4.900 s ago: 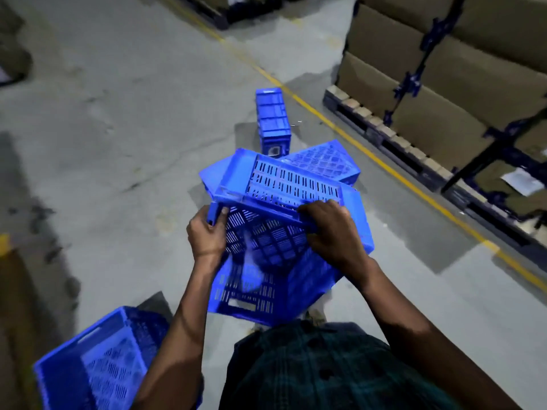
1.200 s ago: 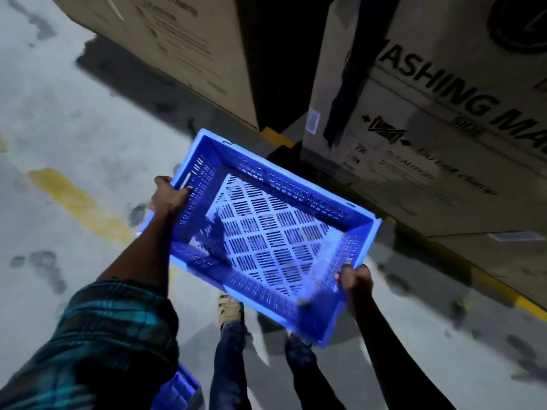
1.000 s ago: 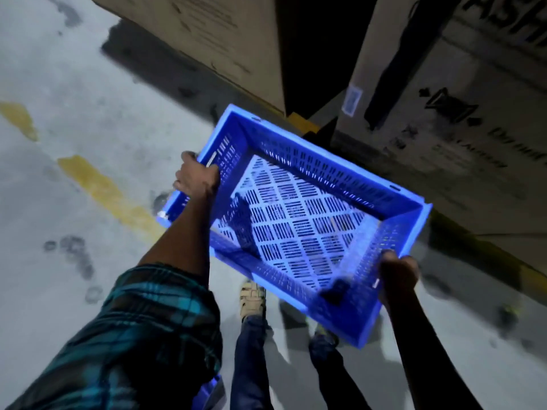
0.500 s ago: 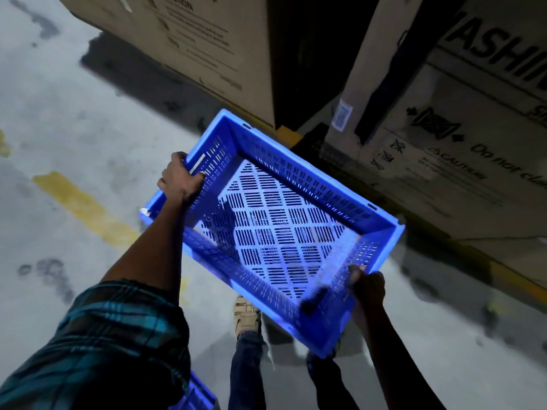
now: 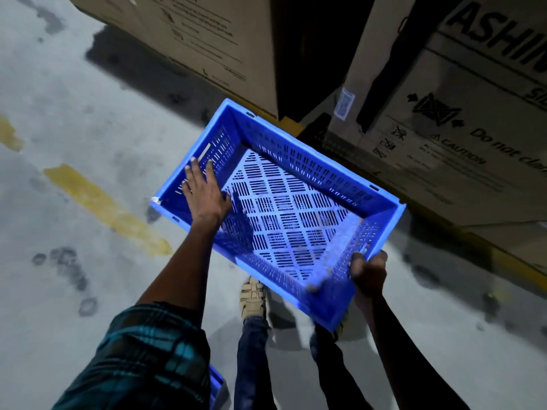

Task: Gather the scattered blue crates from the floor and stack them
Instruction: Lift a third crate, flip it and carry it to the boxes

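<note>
Above the grey floor [image 5: 88,99], in the middle of the view, a blue crate [image 5: 296,179] is carried with its open top facing the camera, and through the slots of its bottom the floor is seen dimly. At the crate's left short wall the left hand [image 5: 204,192] lies flat with straight, spread fingers on the inner side of the wall; it does not curl round anything. At the near right corner the right hand [image 5: 368,272] grips the rim, fingers curled over the edge, though this hand is dark and partly blurred, so single fingers are hard to separate. Below the crate one sandal [image 5: 252,297] on a foot is visible, while the other foot is mostly hidden under the crate's near corner. A plaid sleeve [image 5: 148,359] fills the bottom left, and beside it a small blue piece [image 5: 216,380] shows; it is cut off, and I cannot tell what it is. Behind the crate stand large cardboard boxes [image 5: 458,119], cut off by the top and right edges, their printing only partly readable. A yellow line [image 5: 103,208] runs across the floor at the left.
</note>
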A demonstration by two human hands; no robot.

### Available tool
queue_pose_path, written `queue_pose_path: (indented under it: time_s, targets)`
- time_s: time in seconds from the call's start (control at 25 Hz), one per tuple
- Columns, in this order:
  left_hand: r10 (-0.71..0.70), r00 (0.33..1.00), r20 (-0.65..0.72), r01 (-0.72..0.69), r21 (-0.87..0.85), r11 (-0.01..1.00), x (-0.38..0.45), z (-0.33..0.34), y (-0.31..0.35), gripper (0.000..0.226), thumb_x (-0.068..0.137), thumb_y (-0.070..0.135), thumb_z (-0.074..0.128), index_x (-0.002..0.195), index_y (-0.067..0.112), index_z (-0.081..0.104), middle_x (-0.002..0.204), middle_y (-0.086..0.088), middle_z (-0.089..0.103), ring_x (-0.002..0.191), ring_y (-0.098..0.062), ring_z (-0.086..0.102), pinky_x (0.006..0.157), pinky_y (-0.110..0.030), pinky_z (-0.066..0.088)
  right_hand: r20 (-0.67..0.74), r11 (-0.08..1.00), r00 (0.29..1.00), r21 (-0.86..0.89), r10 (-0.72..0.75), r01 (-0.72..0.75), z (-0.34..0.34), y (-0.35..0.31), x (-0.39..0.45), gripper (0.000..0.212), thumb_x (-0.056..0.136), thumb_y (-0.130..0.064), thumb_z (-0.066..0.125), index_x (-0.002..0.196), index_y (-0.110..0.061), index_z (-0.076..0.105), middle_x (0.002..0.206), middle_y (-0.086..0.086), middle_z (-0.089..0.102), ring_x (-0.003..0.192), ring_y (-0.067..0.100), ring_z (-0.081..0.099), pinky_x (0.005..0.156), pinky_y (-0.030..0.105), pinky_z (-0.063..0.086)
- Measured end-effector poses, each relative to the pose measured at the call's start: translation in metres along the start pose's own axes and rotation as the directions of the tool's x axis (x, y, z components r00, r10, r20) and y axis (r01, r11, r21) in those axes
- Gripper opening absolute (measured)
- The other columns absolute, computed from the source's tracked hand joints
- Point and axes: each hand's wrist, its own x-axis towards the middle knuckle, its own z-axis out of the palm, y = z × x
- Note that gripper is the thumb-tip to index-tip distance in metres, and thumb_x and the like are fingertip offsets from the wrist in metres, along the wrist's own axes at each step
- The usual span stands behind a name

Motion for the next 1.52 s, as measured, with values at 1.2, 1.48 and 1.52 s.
queue_pose_path:
  time_s: [1.2,1.48,1.52]
  targets:
    - [0.185,0.953,0.240,-0.175,-0.062,0.983,-0.199,0.060,0.073,0.044,0.098,0.050,0.047,0.120,0.017,0.066,0.154,-0.015,0.036,0.150,-0.035,0.015,0.109,-0.059,0.029,0.216,0.955,0.939,-0.066,-0.269,0.289,-0.041,0.010,-0.047,0.039,0.082,-0.037,0.053,0.077,-0.001,0.065,0.066,0.010,0.056,0.067,0.019,0.052,0.059,0.026,0.028]
    - [0.301,0.869,0.392,-0.329,0.004,0.944,-0.218,0.041,0.074,0.049,0.096,0.055,0.046,0.122,0.018,0.065,0.140,-0.013,0.051,0.147,-0.033,0.021,0.112,-0.050,0.027,0.343,0.982,0.939,-0.171,-0.015,0.078,-0.057,-0.013,-0.044,0.030,0.097,-0.021,0.059,0.110,0.005,0.067,0.103,0.025,0.071,0.094,0.035,0.070,0.063,0.025,0.050]
    - [0.297,0.864,0.406,-0.333,0.018,0.943,-0.221,0.038,0.071,0.048,0.095,0.055,0.048,0.120,0.018,0.065,0.134,-0.012,0.055,0.145,-0.032,0.025,0.110,-0.048,0.029,0.359,0.980,0.933,-0.183,-0.007,0.078,-0.059,-0.012,-0.050,0.031,0.097,-0.020,0.058,0.111,0.007,0.067,0.098,0.025,0.071,0.085,0.031,0.072,0.051,0.018,0.046]
